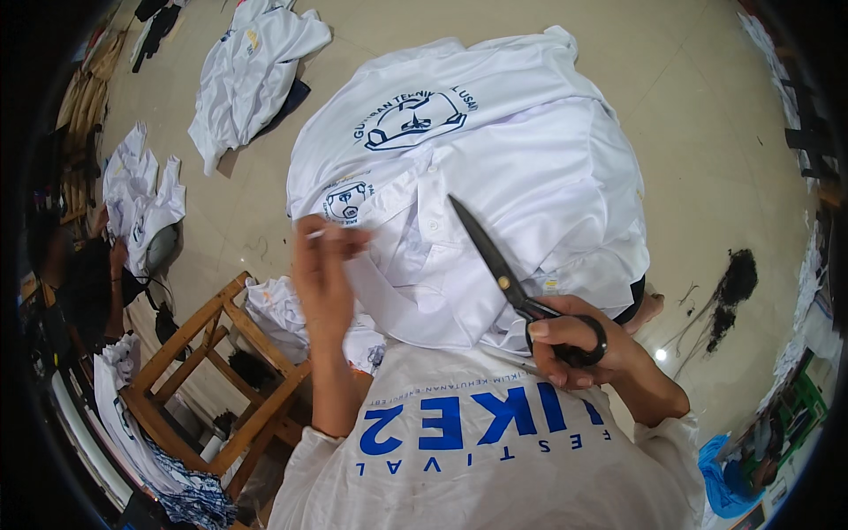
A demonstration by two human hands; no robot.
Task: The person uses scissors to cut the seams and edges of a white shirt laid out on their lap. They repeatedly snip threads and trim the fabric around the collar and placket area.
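Observation:
A pile of white shirts (530, 159) with dark blue printed emblems lies over my lap. The top shirt's collar and button placket (433, 199) face me. My right hand (574, 353) grips large black scissors (484, 249) by the handle loops, their blades together and pointing up and left over the placket. A thin, pale pointed thing (511, 358) shows beside that hand; its kind is unclear. Left of the collar, my left hand (325, 283) is raised and blurred, fingers bent together. Between its fingertips is a small white bit, too indistinct to name.
A wooden stool frame (216, 353) stands at my left, with more white cloth (278, 314) beside it. Another white shirt pile (252, 79) lies on the tiled floor at far left. Dark threads (729, 296) lie at right. Another person (88, 274) handles white garments at left.

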